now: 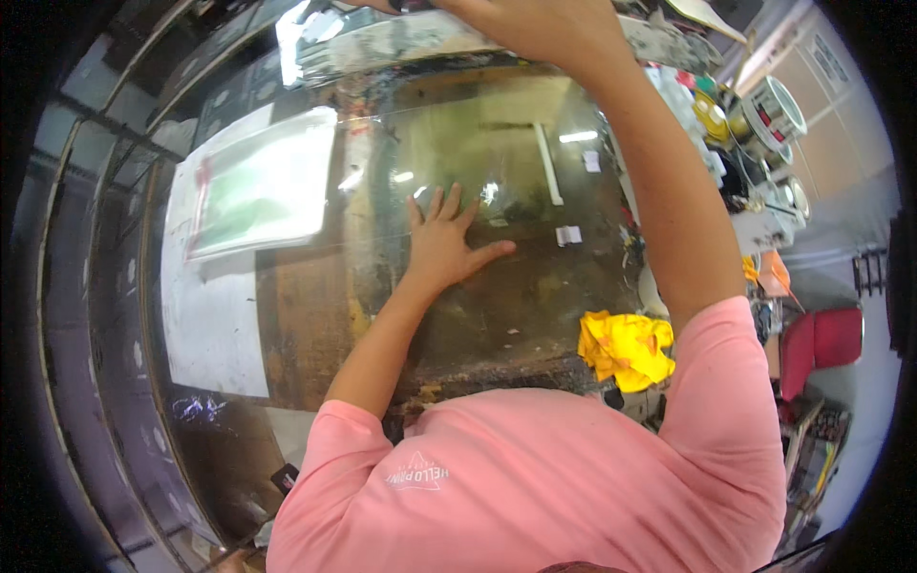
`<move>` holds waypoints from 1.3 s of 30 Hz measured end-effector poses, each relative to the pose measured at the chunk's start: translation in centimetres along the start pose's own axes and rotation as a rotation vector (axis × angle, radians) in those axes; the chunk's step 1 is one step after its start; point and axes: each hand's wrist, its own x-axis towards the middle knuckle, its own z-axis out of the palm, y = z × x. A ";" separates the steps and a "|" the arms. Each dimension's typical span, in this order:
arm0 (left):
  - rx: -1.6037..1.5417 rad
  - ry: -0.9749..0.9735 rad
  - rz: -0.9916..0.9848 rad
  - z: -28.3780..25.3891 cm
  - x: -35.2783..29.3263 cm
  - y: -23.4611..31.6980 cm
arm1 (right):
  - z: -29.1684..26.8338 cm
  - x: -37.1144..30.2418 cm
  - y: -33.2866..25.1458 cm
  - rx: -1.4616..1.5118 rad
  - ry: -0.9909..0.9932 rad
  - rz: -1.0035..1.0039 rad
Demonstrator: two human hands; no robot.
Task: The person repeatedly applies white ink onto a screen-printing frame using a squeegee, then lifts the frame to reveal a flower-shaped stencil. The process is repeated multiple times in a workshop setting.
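My left hand [443, 241] lies flat with fingers spread on a brown, glossy work surface [487, 306], which seems to have a clear sheet over it. My right arm reaches far forward, and my right hand [540, 27] is at the top edge of the picture. Its fingers are mostly cut off there, beside a small dark thing I cannot make out. A narrow white strip [548, 164] and two small whitish pieces, one nearer [568, 235] and one farther [592, 161], lie right of my left hand.
To the left, clear plastic sheets with green tint [267, 186] rest on white paper [215, 329]. A crumpled yellow cloth [626, 351] sits at the near right edge. Tubs [772, 113] stand at far right, with a red chair [823, 349] nearer. Metal rails [91, 248] run down the left.
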 end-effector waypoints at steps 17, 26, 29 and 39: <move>0.049 -0.071 0.149 4.8 2.0 7.1 | 0.4 1.6 1.1 -0.008 0.062 -0.013; 0.052 -0.012 0.180 5.3 1.8 7.0 | 0.3 1.7 0.7 -0.057 -0.019 0.061; -0.006 -0.009 0.180 4.6 1.8 6.9 | 0.3 1.4 0.7 -0.075 -0.024 0.065; -1.142 0.457 -0.267 -12.5 2.3 -1.3 | 2.3 -7.3 -1.9 -0.003 -0.038 0.040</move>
